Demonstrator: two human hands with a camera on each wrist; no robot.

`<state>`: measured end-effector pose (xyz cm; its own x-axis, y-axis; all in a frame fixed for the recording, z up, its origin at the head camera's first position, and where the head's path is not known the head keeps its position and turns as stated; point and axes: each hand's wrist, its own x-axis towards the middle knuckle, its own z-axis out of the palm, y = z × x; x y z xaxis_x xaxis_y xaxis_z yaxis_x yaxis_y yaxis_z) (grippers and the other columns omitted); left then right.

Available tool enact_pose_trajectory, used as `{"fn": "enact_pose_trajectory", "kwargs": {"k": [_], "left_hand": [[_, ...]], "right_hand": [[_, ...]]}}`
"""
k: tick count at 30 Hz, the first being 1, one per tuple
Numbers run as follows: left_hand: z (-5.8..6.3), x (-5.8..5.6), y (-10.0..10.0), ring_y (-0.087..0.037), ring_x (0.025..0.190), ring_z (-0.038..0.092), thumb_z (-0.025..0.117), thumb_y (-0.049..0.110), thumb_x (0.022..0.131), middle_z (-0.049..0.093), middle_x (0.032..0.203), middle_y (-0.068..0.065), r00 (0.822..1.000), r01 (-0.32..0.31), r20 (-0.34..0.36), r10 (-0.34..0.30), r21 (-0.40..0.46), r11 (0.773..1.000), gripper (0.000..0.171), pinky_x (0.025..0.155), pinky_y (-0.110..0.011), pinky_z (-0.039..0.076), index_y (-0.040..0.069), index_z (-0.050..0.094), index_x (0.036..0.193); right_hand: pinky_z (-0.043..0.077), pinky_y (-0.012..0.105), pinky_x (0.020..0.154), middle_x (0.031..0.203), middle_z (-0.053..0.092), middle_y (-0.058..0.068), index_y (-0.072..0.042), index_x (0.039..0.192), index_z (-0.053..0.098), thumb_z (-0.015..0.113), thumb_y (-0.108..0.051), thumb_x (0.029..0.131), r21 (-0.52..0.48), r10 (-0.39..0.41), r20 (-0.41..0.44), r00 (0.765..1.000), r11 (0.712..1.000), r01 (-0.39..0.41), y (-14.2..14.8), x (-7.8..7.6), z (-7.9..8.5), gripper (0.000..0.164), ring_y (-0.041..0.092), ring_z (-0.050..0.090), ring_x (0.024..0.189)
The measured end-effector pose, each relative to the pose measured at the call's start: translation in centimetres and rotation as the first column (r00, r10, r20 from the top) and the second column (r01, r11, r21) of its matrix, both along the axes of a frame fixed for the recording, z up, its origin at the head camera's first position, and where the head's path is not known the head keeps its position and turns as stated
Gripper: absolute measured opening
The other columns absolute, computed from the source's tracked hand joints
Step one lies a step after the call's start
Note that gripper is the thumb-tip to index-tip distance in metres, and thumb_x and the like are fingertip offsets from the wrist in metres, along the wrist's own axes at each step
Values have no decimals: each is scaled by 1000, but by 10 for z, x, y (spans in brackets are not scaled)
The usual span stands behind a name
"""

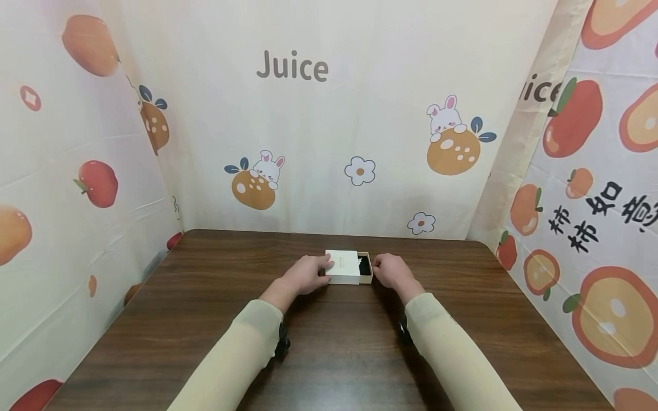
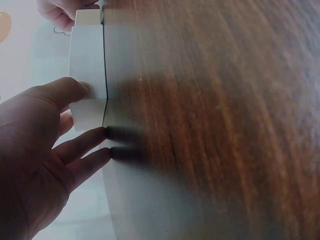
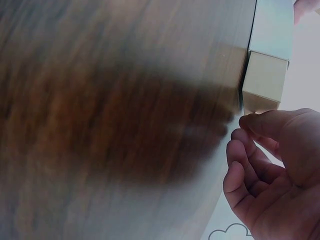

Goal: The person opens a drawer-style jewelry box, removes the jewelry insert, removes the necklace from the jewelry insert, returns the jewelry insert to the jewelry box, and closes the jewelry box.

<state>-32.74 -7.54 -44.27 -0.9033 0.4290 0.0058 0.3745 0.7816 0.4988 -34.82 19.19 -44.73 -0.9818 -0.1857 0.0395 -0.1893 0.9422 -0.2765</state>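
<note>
A small white slide-out gift box point(image 1: 341, 268) with faint print on top lies toward the far side of the table. My left hand point(image 1: 307, 274) grips its outer sleeve at the left end, thumb on the near side point(image 2: 89, 65) and other fingers behind and at the end. From the sleeve's right end the cream drawer point(image 3: 265, 77) sticks out partway, showing a black lining point(image 1: 364, 265) with a small white item at the sleeve's edge. My right hand point(image 1: 392, 270) pinches at the drawer's outer end with thumb and curled fingers; what exactly lies between them I cannot tell.
The dark wooden table point(image 1: 329, 354) reaches back to a printed fabric backdrop point(image 1: 308, 125) just behind the box. More printed fabric hangs along the left point(image 1: 51, 274) and right point(image 1: 591, 240) sides. Dark wrist devices point(image 1: 282, 342) sit under both sleeves.
</note>
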Motion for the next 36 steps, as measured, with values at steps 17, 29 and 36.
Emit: {"fn": "enact_pose_trajectory", "kwargs": {"k": [17, 29, 36], "left_hand": [[0, 0, 0, -28, 158, 50, 74, 20, 107, 49, 171, -10, 1000, -6, -5, 6, -3, 1000, 55, 129, -46, 43, 9, 58, 158], [-1, 0, -1, -28, 158, 50, 73, 21, 108, 49, 171, -11, 1000, -1, -5, 1, -5, 1000, 55, 129, -46, 43, 10, 57, 159], [-2, -2, -2, -29, 158, 50, 73, 21, 107, 49, 171, -11, 1000, 5, 8, -5, 3, 1000, 57, 129, -47, 42, 10, 55, 161]], "right_hand": [[56, 41, 82, 98, 72, 8, -9, 99, 74, 60, -14, 107, 2, -29, 57, 998, 1000, 29, 6, -2, 3, 17, 25, 62, 88], [55, 40, 79, 96, 72, 7, -9, 97, 74, 62, -15, 108, -4, -34, 73, 997, 999, 34, 9, 1, 6, 17, 25, 62, 87], [54, 39, 78, 96, 72, 7, -9, 97, 74, 62, -16, 108, 0, -32, 72, 997, 999, 32, 12, -1, 4, 17, 24, 62, 86]]}}
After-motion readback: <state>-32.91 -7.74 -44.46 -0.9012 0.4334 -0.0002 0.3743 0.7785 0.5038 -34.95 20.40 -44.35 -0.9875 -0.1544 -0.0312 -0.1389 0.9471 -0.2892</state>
